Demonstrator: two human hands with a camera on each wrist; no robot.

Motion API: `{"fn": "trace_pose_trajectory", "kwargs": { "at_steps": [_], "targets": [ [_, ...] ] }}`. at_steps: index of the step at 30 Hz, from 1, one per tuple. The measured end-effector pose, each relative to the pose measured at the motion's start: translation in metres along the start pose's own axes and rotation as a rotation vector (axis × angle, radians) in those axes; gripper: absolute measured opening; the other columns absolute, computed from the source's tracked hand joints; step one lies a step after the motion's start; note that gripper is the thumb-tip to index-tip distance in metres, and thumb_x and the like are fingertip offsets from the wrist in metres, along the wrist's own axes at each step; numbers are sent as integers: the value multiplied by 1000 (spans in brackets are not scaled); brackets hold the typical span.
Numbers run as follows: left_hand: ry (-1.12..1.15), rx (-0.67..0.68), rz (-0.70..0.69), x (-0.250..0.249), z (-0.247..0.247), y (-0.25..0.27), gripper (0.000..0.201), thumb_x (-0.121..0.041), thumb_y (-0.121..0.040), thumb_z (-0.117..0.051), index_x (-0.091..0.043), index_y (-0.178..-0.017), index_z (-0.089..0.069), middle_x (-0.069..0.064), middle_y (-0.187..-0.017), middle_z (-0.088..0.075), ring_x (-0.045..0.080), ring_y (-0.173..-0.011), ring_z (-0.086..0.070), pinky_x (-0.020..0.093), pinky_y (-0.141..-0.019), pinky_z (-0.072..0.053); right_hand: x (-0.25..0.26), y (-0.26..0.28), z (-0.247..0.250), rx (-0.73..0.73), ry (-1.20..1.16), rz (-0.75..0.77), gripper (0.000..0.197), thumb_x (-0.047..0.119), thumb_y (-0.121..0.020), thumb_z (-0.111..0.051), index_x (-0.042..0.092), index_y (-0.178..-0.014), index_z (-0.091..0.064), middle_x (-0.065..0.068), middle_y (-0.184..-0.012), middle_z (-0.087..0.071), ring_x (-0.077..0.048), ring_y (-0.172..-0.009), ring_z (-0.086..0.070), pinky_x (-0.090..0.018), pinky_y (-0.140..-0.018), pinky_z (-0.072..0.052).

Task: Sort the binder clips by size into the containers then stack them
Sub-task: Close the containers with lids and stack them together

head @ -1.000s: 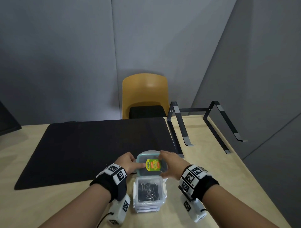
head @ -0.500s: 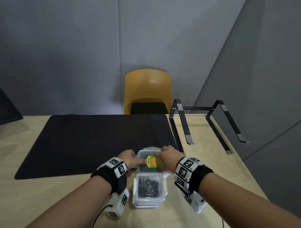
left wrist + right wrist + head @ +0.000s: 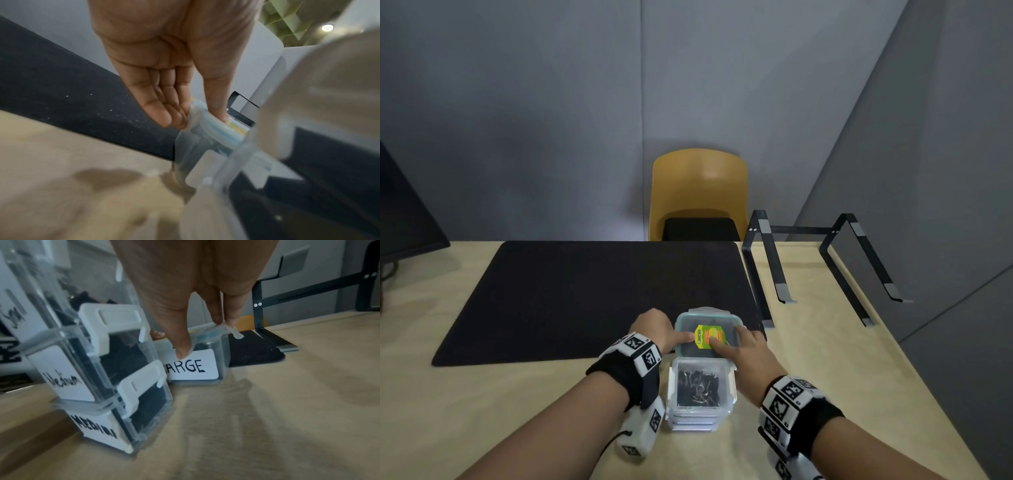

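The container labelled LARGE [image 3: 193, 363] sits on the counter [image 3: 842, 342] at the near right corner of the black mat [image 3: 585, 294], its teal-rimmed lid [image 3: 708, 337] on top with a yellow-green sticker in the middle. The left hand [image 3: 658, 329] is at the container's left side: its thumb lies on the lid's left edge and, in the left wrist view, the fingers [image 3: 164, 113] reach down straight against the left latch and wall, so the hand pinches that side. The right hand [image 3: 748, 349] lies over the lid's near right part with straight fingers pressing on it; in the right wrist view the thumb [image 3: 183, 345] hangs down the front wall just above the label while the fingertips rest on the lid's far rim. It presses rather than grasps.

Just nearer the person, almost touching the LARGE container, stands a stack of clear containers [image 3: 700, 390], the top one showing black binder clips [image 3: 697, 389] through its lid; labels in the right wrist view read Small, Medium and MEDIUM from top to bottom.

A black laptop stand [image 3: 822, 260] stands to the right of the mat, near the container's far right corner. Open counter lies to the right of the stack and to the left of the left forearm. The counter's right edge runs well to the right of the right wrist.
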State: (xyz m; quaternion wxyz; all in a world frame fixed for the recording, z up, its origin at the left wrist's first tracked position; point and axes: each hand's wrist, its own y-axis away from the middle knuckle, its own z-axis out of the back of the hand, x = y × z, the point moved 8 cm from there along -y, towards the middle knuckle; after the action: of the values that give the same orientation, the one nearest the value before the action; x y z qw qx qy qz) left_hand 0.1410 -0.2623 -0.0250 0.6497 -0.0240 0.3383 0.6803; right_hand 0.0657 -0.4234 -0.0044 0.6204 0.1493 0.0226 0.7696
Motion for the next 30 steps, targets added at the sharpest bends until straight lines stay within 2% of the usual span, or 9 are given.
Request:
{"fn": "trace_pose_trajectory", "kwargs": {
  "at_steps": [7,10,13,16,19,23,25,27,30],
  "targets": [
    [101,25,11,3,-5,-2,46,-50,-73,-72,-17,-52,-48,-2,-56,-53,12,-52,-48,26,-52,-37,-5,4,5,7,-87,-18,47,33,-90,-54,36,-136,-44,-5,-147,-29,-27,-125,-35,-31,-107,-33],
    [84,23,-8,-2,-8,4,39,-47,-81,-66,-19,-63,-44,-5,-63,-50,11,-60,-48,26,-56,-37,-25,0,18,-86,-281,-196,46,33,-86,-63,17,-127,-50,-4,-136,-41,-21,-120,-46,-28,-101,-39],
    [149,-1,-32,-3,-12,5,30,-42,-82,-66,-19,-87,-48,-4,-84,-58,14,-79,-57,30,-72,-46,-43,-3,18,-122,-321,-395,41,38,-82,-66,14,-113,-53,-4,-116,-57,-19,-103,-56,-30,-89,-47],
    [245,34,-37,1,-16,2,37,-41,-80,-69,-20,-106,-55,-1,-100,-65,17,-92,-63,33,-83,-51,-47,-11,11,-62,-301,-472,41,38,-82,-66,11,-111,-54,-5,-109,-61,-22,-98,-59,-32,-83,-49],
    [303,66,-39,1,-19,3,28,-38,-81,-68,-18,-101,-63,0,-97,-68,17,-90,-65,35,-86,-52,-51,-15,4,-41,-398,-465,36,30,-82,-67,8,-108,-56,-6,-102,-62,-18,-87,-55,-27,-73,-44],
    [281,62,-38,-1,-20,3,21,-37,-84,-65,-19,-95,-61,-2,-92,-65,15,-87,-62,30,-78,-49,-54,-11,-2,-74,-546,-425,36,27,-83,-68,10,-113,-59,-5,-108,-66,-19,-98,-62,-29,-85,-50],
    [256,58,-39,-4,-17,3,20,-36,-85,-65,-20,-93,-58,-2,-92,-64,17,-88,-62,28,-75,-47,-55,-10,-2,-63,-582,-420,34,26,-83,-68,12,-113,-61,-4,-107,-67,-18,-98,-62,-27,-85,-50],
    [228,61,-45,-7,-16,3,20,-35,-85,-64,-19,-95,-56,0,-97,-64,18,-91,-62,29,-76,-47,-57,-11,-4,-31,-634,-419,31,24,-83,-67,11,-111,-64,-5,-105,-69,-18,-93,-65,-28,-84,-52],
    [262,80,-82,-12,-18,5,26,-31,-86,-62,-21,-109,-54,2,-106,-66,20,-96,-63,31,-83,-49,-57,-10,-9,12,-771,-431,30,20,-84,-66,7,-111,-65,-8,-101,-70,-20,-84,-69,-29,-79,-57]
  ]
}}
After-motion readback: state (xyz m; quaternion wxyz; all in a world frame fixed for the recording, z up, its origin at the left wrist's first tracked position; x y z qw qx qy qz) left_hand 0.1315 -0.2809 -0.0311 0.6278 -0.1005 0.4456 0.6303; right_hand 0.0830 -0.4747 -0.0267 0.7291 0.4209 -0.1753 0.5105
